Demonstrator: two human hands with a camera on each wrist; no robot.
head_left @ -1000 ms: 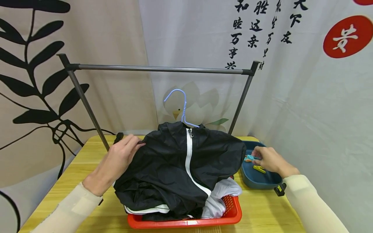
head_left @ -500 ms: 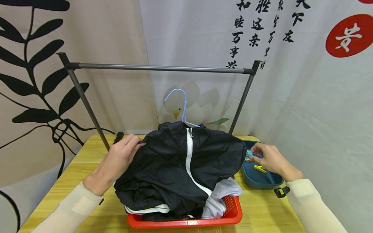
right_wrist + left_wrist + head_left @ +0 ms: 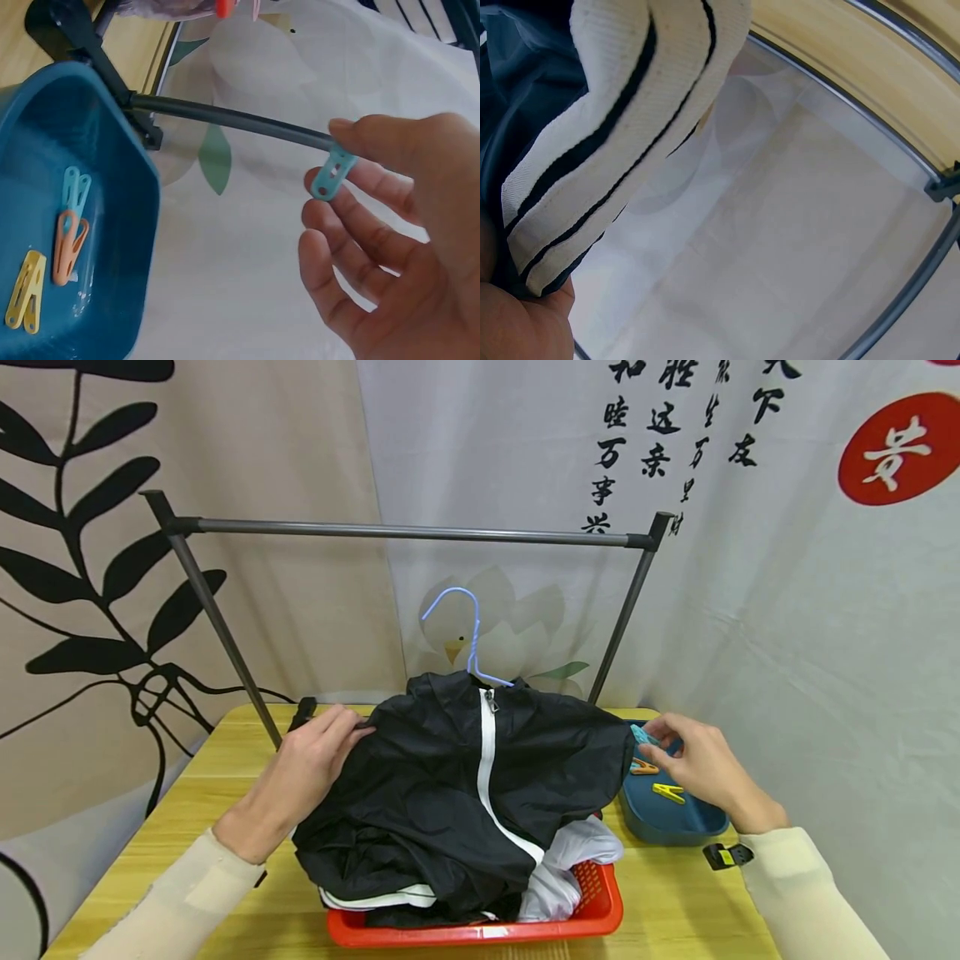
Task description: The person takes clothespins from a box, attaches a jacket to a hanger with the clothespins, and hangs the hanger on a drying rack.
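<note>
A black jacket point(image 3: 427, 777) with a white zip strip hangs on a light-blue hanger point(image 3: 474, 635) above a red basket point(image 3: 551, 933). My left hand point(image 3: 303, 772) pinches the jacket's shoulder or sleeve at its left side; striped white trim point(image 3: 615, 142) shows beside the fingers in the left wrist view. My right hand point(image 3: 705, 768) pinches a light-blue clothespin point(image 3: 334, 172) between thumb and fingers, over the blue bin point(image 3: 652, 835). Inside the bin lie a yellow clothespin point(image 3: 26, 292), an orange clothespin point(image 3: 69, 247) and another light-blue clothespin point(image 3: 76, 187).
A grey metal rack point(image 3: 412, 532) stands behind the jacket on the wooden table point(image 3: 247, 743). Light-grey cloth point(image 3: 566, 868) lies in the red basket. A printed curtain point(image 3: 787, 610) hangs behind the rack and at the right.
My right hand has lifted a light-blue clothespin out of the pile in the blue bin, uncovering the orange one. The left hand stays at the jacket.
</note>
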